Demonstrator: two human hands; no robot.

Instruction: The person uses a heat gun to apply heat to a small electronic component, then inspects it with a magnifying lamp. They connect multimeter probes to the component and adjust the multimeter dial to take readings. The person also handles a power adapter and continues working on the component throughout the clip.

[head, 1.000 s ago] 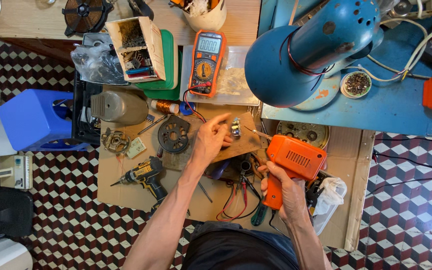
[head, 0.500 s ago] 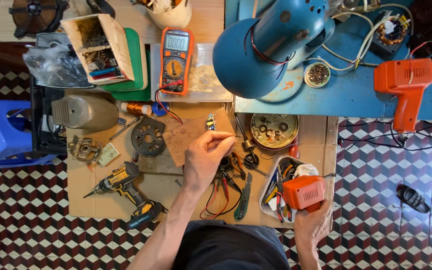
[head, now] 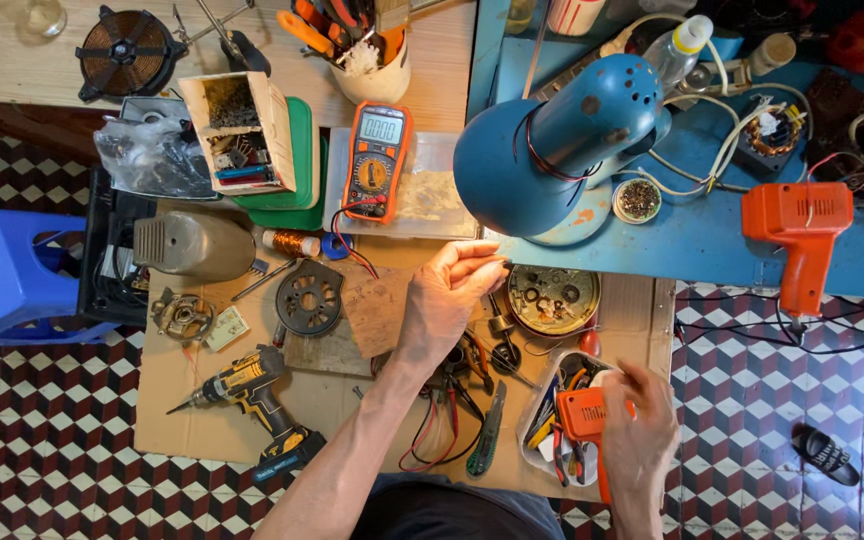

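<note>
The right hand (head: 640,430) grips one orange plastic pistol-shaped tool (head: 584,418) over a clear plastic tray of hand tools (head: 542,400) at the cardboard's lower right. The left hand (head: 447,300) hangs loosely curled, fingertips pinched together, though whether they hold anything cannot be told, beside one round metal dish (head: 553,298). Counted: two orange guns, the second orange heat gun (head: 800,235) on the blue bench (head: 712,245), one yellow cordless drill (head: 242,390), one orange multimeter (head: 377,160).

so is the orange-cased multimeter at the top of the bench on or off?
On. The orange-cased multimeter has a lit grey display with digits showing, and its red lead runs down onto the cardboard sheet.
</note>
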